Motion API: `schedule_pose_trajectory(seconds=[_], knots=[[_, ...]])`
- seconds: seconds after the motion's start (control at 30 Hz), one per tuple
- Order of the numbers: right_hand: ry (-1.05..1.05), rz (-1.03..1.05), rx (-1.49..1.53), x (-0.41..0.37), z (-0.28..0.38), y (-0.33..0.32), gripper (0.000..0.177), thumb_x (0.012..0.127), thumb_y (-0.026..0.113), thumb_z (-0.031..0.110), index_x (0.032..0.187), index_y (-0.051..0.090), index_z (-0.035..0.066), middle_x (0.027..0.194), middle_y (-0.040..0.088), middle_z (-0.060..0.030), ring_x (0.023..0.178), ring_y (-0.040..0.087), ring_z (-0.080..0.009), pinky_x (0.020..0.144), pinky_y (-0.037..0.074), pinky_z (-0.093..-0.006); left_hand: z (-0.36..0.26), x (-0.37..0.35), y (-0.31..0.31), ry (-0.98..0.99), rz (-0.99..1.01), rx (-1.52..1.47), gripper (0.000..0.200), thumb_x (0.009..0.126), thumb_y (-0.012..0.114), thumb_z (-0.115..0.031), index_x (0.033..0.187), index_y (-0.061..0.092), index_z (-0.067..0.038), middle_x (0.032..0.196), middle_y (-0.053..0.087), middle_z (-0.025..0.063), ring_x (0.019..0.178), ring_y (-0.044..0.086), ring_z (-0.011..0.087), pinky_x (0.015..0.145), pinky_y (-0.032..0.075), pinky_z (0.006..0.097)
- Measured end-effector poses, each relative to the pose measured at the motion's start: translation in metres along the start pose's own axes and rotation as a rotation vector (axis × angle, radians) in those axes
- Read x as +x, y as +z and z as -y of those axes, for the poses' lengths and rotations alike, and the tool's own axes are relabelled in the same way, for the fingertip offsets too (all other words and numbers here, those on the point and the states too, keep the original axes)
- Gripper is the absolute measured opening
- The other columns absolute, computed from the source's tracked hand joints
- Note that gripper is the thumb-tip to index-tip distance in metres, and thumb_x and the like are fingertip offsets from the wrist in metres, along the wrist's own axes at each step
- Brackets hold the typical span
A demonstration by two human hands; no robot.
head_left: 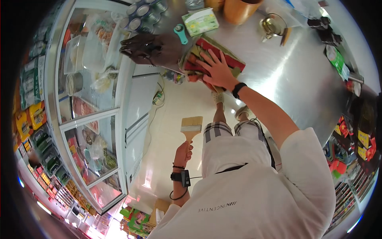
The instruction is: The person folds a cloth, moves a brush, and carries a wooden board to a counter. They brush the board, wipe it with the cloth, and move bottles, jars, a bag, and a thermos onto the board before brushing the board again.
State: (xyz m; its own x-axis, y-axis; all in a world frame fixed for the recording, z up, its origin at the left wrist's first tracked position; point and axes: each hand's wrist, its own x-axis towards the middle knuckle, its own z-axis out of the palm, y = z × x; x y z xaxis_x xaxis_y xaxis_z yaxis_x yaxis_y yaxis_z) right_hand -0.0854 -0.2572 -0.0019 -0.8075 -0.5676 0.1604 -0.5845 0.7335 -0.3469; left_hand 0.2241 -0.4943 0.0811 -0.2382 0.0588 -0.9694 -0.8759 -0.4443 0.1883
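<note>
Head view: a brush (191,126) is held by its handle, the left hand (183,153) wrapped tight round it. A cloth (207,44) is pressed on the worktop (286,71) by the spread right hand (217,69), and is best kept flat and still.

We log the counter (294,79) as bare metal, smooth, with a bright sheen. Cloth (203,47): woven, matt, soft in its folds. Brush (191,126): pale unpainted wood handle, matt; pale bristles. Glove (149,48): dark, matt, creased. Freezer lids (89,91): glass, glossy. Floor (167,131): smooth, shiny.
</note>
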Motion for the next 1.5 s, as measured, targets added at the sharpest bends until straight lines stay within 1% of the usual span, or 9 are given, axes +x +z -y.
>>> schedule_pose_trajectory(seconds=[0.23, 0.47, 0.77, 0.9, 1.0, 1.2, 1.3, 1.47, 1.5], knots=[[0.125, 0.164, 0.099, -0.163, -0.055, -0.072, 0.071, 0.072, 0.062, 0.035, 0.140, 0.047, 0.021, 0.152, 0.032, -0.0083, 0.144, 0.021, -0.0310, 0.117, 0.011, -0.0569, -0.063, -0.014, 0.058, 0.117, 0.122, 0.345, 0.033, 0.100, 0.043, -0.035, 0.111, 0.056, -0.006, 0.072, 0.050, -0.0033, 0.045, 0.035, 0.0016, 0.035, 0.023, 0.0164], [0.866, -0.203, -0.163, -0.353, -0.146, -0.109, 0.070, 0.075, 0.057, 0.022, 0.142, 0.042, 0.015, 0.152, 0.031, -0.0130, 0.143, 0.022, -0.0358, 0.113, 0.012, -0.0594, -0.119, 0.038, 0.152, 0.322, 0.308, 0.695, 0.032, 0.100, 0.047, -0.033, 0.115, 0.058, -0.007, 0.075, 0.054, -0.0010, 0.050, 0.042, 0.0028, 0.038, 0.027, 0.0175], [0.946, -0.341, -0.118, -0.379, -0.156, -0.130, 0.064, 0.079, 0.056, 0.027, 0.141, 0.044, 0.016, 0.152, 0.032, -0.0109, 0.141, 0.024, -0.0358, 0.115, 0.014, -0.0537, -0.162, 0.144, 0.281, 0.700, 0.231, 0.640, 0.040, 0.098, 0.051, -0.035, 0.119, 0.062, -0.002, 0.080, 0.057, 0.0003, 0.064, 0.053, 0.0077, 0.050, 0.045, 0.0227], [0.958, -0.349, -0.106, -0.382, -0.158, -0.134, 0.065, 0.077, 0.057, 0.029, 0.140, 0.045, 0.016, 0.152, 0.032, -0.0115, 0.141, 0.025, -0.0353, 0.115, 0.015, -0.0544, -0.165, 0.175, 0.315, 0.889, -0.093, 0.702, 0.042, 0.095, 0.054, -0.038, 0.111, 0.066, -0.001, 0.082, 0.062, 0.0048, 0.067, 0.055, 0.0148, 0.058, 0.051, 0.0302], [0.984, -0.337, -0.085, -0.383, -0.155, -0.141, 0.066, 0.077, 0.056, 0.030, 0.140, 0.044, 0.015, 0.152, 0.032, -0.0127, 0.142, 0.023, -0.0346, 0.115, 0.015, -0.0549, -0.172, 0.163, 0.332, 1.104, -0.373, 1.280, 0.038, 0.092, 0.057, -0.035, 0.101, 0.068, 0.000, 0.083, 0.065, 0.0117, 0.068, 0.057, 0.0259, 0.069, 0.052, 0.0369], [0.920, -0.289, -0.011, -0.402, -0.151, -0.159, 0.058, 0.091, 0.052, 0.033, 0.145, 0.038, 0.014, 0.155, 0.023, -0.0154, 0.143, 0.016, -0.0379, 0.113, 0.011, -0.0592, -0.159, 0.169, 0.351, 1.334, -0.626, 1.236, 0.032, 0.090, 0.056, -0.027, 0.102, 0.064, 0.002, 0.092, 0.064, 0.0173, 0.087, 0.059, 0.0358, 0.083, 0.047, 0.0437], [0.896, -0.216, 0.010, -0.420, -0.162, -0.163, 0.053, 0.093, 0.050, 0.026, 0.144, 0.040, 0.013, 0.154, 0.025, -0.0151, 0.143, 0.018, -0.0361, 0.113, 0.014, -0.0573, -0.122, 0.166, 0.384, 1.714, -1.203, 1.237, 0.033, 0.088, 0.056, -0.019, 0.113, 0.058, 0.001, 0.105, 0.060, 0.0187, 0.103, 0.054, 0.0365, 0.091, 0.042, 0.0459], [0.692, -0.110, 0.029, -0.432, -0.197, -0.171, 0.053, 0.093, 0.051, 0.028, 0.141, 0.042, 0.008, 0.152, 0.030, -0.0163, 0.141, 0.025, -0.0336, 0.115, 0.019, -0.0493, 0.051, 0.103, 0.510, 1.665, -0.046, 1.718, 0.035, 0.078, 0.058, -0.008, 0.111, 0.055, 0.002, 0.114, 0.057, 0.0204, 0.112, 0.050, 0.0379, 0.099, 0.037, 0.0468], [0.659, -0.096, 0.029, -0.430, -0.203, -0.173, 0.054, 0.093, 0.051, 0.029, 0.141, 0.042, 0.006, 0.151, 0.030, -0.0169, 0.141, 0.025, -0.0337, 0.115, 0.019, -0.0488, 0.069, 0.070, 0.553, 1.142, 0.286, 1.729, 0.048, 0.081, 0.057, -0.012, 0.125, 0.049, 0.006, 0.130, 0.050, 0.0236, 0.125, 0.043, 0.0385, 0.108, 0.032, 0.0464]])
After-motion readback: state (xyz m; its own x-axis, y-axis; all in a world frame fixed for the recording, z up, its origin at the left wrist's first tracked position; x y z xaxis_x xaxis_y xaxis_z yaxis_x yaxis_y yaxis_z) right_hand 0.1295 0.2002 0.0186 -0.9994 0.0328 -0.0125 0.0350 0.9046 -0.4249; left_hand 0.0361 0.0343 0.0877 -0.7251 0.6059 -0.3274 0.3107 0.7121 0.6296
